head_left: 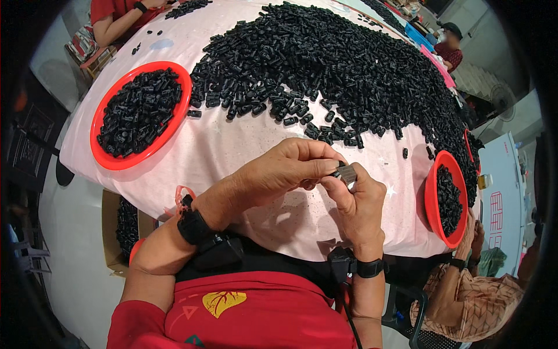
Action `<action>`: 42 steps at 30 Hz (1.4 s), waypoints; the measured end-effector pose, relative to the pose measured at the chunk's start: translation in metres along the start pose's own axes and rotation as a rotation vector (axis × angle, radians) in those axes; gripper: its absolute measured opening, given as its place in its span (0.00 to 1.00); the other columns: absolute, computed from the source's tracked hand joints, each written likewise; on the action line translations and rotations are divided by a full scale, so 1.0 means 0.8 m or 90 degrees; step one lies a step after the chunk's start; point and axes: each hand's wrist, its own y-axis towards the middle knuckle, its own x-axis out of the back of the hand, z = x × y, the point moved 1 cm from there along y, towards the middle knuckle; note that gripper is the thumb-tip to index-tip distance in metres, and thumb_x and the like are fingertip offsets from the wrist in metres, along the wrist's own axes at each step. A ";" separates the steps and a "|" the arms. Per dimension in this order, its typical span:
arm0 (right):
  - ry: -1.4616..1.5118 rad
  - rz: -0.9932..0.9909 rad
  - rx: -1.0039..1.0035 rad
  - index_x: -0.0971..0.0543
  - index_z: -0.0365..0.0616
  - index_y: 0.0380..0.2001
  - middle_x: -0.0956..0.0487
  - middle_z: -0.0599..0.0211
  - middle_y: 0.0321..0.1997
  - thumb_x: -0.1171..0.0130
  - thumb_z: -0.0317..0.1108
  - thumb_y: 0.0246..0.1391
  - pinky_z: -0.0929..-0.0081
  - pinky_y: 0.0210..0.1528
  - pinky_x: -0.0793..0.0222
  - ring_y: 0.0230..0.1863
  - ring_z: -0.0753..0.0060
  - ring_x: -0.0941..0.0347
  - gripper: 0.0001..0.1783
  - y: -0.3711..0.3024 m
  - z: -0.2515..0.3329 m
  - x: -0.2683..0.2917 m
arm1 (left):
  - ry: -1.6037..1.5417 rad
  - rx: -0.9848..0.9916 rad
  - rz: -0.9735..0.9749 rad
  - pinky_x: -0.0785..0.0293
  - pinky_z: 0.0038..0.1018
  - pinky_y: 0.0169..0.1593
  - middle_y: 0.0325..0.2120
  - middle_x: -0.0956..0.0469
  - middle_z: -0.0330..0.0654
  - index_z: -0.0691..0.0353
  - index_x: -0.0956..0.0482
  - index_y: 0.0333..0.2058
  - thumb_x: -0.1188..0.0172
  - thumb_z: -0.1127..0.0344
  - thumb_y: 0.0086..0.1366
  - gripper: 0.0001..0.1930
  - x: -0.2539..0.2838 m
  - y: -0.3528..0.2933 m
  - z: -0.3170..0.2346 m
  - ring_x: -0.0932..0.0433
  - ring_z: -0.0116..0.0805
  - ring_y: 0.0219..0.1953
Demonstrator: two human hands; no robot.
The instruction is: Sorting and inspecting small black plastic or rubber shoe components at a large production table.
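Note:
Both my hands meet above the near part of the table, fingertips close together. My left hand (pixel 279 171) pinches a small black plastic part (pixel 337 170), mostly covered by its fingers. Between the thumb and forefinger of my right hand (pixel 361 206) is a small flat silvery metal piece (pixel 349 174), like a short blade, against the black part. Whether its edge cuts into the part I cannot tell. Just beyond my hands, a large heap of small black tube-shaped plastic parts (pixel 325 64) spreads across the table, with several loose ones at its near edge.
A red bowl (pixel 125 163) of black parts stands at the left on the pink tablecloth (pixel 238 139); another red bowl (pixel 430 200) stands at the right. A cardboard box (pixel 110 232) with black parts is below at left. Co-workers (pixel 119 26) sit around the table, one close at my right (pixel 465 296).

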 end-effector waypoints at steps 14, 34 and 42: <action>0.028 0.000 -0.008 0.24 0.37 0.27 0.28 0.70 0.15 0.38 0.50 0.53 0.80 0.21 0.40 0.19 0.84 0.38 0.22 -0.002 0.000 0.001 | -0.026 0.016 -0.011 0.32 0.14 0.38 0.34 0.24 0.30 0.61 0.25 0.46 0.44 0.60 0.66 0.14 -0.002 0.001 0.001 0.28 0.13 0.34; 0.263 -0.112 -0.035 0.22 0.38 0.35 0.25 0.77 0.24 0.37 0.28 0.51 0.89 0.25 0.43 0.23 0.91 0.40 0.09 -0.005 0.005 -0.004 | -0.163 0.051 -0.020 0.36 0.15 0.34 0.34 0.28 0.29 0.60 0.29 0.46 0.42 0.65 0.63 0.14 -0.009 0.000 0.000 0.34 0.15 0.27; 0.328 -0.139 -0.103 0.22 0.37 0.31 0.25 0.77 0.25 0.39 0.32 0.54 0.87 0.29 0.41 0.25 0.88 0.38 0.08 -0.004 0.006 0.000 | -0.150 0.069 -0.010 0.33 0.16 0.35 0.33 0.28 0.30 0.59 0.28 0.47 0.43 0.63 0.64 0.14 -0.010 0.000 -0.004 0.31 0.16 0.28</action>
